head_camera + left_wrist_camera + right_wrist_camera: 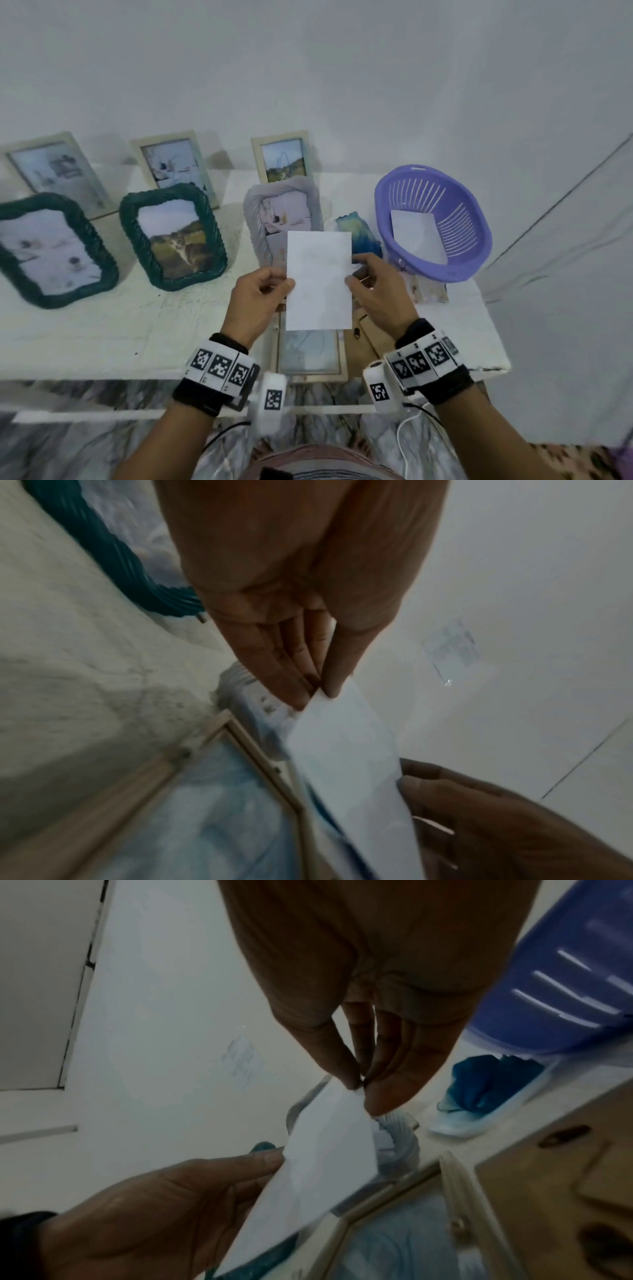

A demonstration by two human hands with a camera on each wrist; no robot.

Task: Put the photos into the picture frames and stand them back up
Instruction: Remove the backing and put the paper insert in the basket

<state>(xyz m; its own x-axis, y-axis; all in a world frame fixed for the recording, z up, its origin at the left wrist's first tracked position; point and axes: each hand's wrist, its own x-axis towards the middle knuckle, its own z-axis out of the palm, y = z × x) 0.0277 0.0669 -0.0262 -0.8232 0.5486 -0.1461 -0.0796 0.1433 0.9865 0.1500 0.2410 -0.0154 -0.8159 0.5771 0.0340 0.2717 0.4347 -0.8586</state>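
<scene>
Left hand (255, 303) and right hand (380, 294) pinch opposite edges of white-backed photo (319, 281), above open cream frame (310, 356) lying flat.

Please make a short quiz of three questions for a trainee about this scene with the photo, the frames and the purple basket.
1. True or false: the left hand and the right hand pinch the photo at its opposite side edges.
2. What lies inside the purple basket? A) a paper B) a frame C) a cloth
3. Fill in: the open frame lies flat on the table, directly ____ the held photo.

Key: 1 true; 2 A; 3 below
</scene>
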